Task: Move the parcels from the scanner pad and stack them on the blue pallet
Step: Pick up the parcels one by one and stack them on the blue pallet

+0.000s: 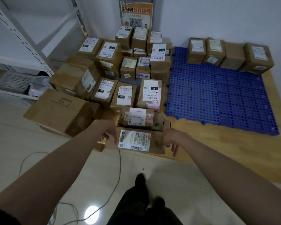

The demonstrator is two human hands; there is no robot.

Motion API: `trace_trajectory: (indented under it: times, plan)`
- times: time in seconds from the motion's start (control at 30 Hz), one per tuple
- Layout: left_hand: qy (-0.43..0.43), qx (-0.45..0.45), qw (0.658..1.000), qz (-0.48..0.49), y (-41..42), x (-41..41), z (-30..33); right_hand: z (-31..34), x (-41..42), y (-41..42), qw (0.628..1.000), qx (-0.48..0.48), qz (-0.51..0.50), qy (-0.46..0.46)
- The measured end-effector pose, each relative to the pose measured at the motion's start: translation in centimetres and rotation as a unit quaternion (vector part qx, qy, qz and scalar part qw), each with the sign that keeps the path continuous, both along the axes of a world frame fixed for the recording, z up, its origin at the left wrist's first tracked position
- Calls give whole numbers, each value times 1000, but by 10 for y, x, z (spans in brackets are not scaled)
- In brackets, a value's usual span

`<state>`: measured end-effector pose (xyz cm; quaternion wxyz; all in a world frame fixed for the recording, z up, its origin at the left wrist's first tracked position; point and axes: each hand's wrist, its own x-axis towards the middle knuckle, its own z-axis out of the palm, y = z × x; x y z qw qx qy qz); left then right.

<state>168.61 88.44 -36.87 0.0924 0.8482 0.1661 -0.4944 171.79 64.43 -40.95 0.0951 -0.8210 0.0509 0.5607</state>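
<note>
A flat brown parcel (134,140) with a white label lies at the front edge of the wooden platform. My left hand (109,133) touches its left end and my right hand (169,141) touches its right end, and the fingers of both point downward, loosely spread. Behind it, a dense pile of labelled parcels (123,78) covers the left part of the platform. The blue perforated pallet (217,98) lies to the right, with a row of several brown parcels (229,54) along its far edge against the wall.
A large plain box (55,111) sits at the left of the pile. A white metal shelf rack (23,51) stands at the far left. A grey cable (118,172) runs across the tiled floor by my feet (141,181). The wooden platform (217,151) extends to the right.
</note>
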Motion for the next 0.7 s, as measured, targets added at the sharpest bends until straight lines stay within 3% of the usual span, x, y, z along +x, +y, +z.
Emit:
trace_trajectory:
  times: [0.3,0.57,0.7]
  plan:
    - [-18,22,1000,-5,-29,-35,16,15,-24,-22,997,50,-50,-26]
    - [-46,79,989,-116,-96,-52,54,63,-37,-78,998,0,-14,-66]
    - [-99,95,978,-159,-135,-43,75,85,-37,-117,992,24,-34,-116]
